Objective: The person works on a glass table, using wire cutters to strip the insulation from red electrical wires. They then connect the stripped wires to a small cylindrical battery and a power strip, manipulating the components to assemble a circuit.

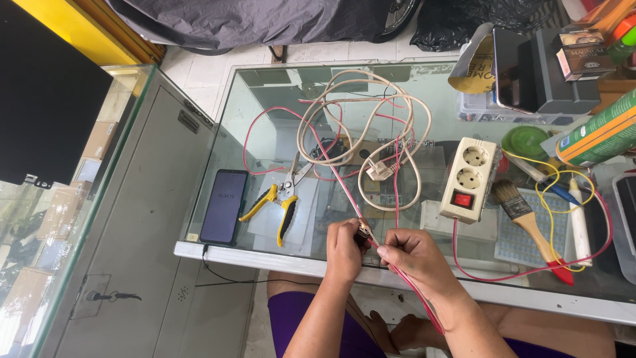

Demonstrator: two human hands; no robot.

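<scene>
My left hand (344, 248) and my right hand (414, 257) meet at the near edge of a glass counter (265, 142). Both pinch a thin red and white wire pair (331, 169) that runs up across the glass; the bare end sits between the fingertips of the two hands. The same wire trails down past my right wrist. Just beyond my hands lie yellow-handled pliers (278, 202), and a coiled beige cord with a plug (379, 171).
A cream double socket strip with a red switch (469, 178) sits right of the coil. A dark phone (224, 205) lies at the left. A paintbrush (527, 219), yellow wire (553, 199) and boxes crowd the right side. A grey cabinet (142, 219) stands at the left.
</scene>
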